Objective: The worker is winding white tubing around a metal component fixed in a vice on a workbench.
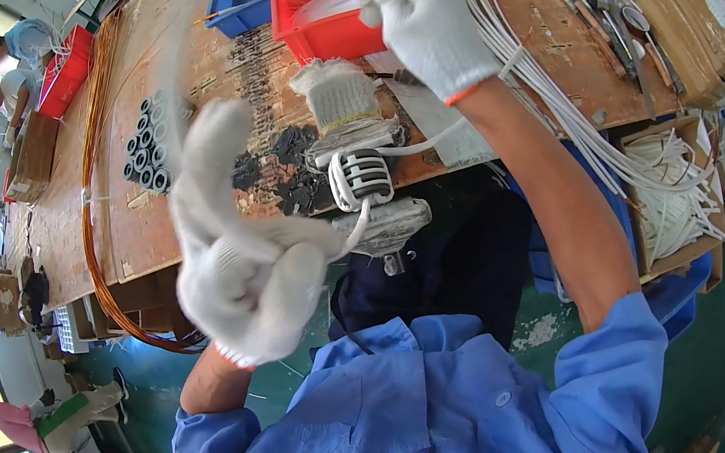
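Observation:
My left hand (250,275), in a white knit glove, is blurred by motion. Its fingers close around a white cable (361,226), one finger stretched out. The cable runs from a black ring core (365,173) wound with white turns, which stands at the table's near edge beside grey worn cloth padding (335,99). From the core another length of cable passes toward my right forearm. My right hand (431,33), also gloved, is closed in the air by the red bin (295,26); what its fingers hold, if anything, is hidden. A blurred whitish streak (179,36) rises above my left hand.
Several black-and-white rings (153,141) stand grouped on the wooden table (111,225). A copper-coloured wire bundle (89,183) lies left; white cables (545,94) and hand tools (615,39) lie right. A carton of white cable (673,181) stands right. Other people (18,63) are at far left.

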Available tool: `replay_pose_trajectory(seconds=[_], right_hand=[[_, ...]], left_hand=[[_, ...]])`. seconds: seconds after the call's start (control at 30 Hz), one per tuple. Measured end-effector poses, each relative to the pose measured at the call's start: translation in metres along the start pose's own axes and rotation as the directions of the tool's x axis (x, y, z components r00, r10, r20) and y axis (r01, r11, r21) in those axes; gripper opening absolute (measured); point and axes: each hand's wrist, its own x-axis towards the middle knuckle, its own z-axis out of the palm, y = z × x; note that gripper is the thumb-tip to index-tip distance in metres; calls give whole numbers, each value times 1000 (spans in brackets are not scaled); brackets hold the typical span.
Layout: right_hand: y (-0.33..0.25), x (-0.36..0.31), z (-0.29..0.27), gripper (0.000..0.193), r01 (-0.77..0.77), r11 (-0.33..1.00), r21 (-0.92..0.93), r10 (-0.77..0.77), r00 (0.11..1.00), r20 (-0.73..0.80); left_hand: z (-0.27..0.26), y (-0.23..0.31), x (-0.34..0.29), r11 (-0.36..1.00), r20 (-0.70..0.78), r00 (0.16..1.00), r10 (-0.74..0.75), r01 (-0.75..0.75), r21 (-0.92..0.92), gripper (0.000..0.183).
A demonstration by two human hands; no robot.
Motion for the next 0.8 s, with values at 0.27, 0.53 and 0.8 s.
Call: replay_pose_trajectory(seconds=[0.27, 0.53, 0.8], right_hand=[[-79, 43, 67, 43, 368, 884, -289, -452, 511, -732], [-9, 3, 19, 24, 480, 866, 144, -475, 877, -68], [-36, 16, 29, 41, -435, 685, 584, 355, 900, 254]], left_hand=[[-6, 2, 11, 691, 230, 894, -384, 444, -571, 51], [-2, 9, 18, 520, 224, 836, -500, 497, -695, 47], [1, -16, 22, 919, -109, 926, -362, 335, -208, 41]])
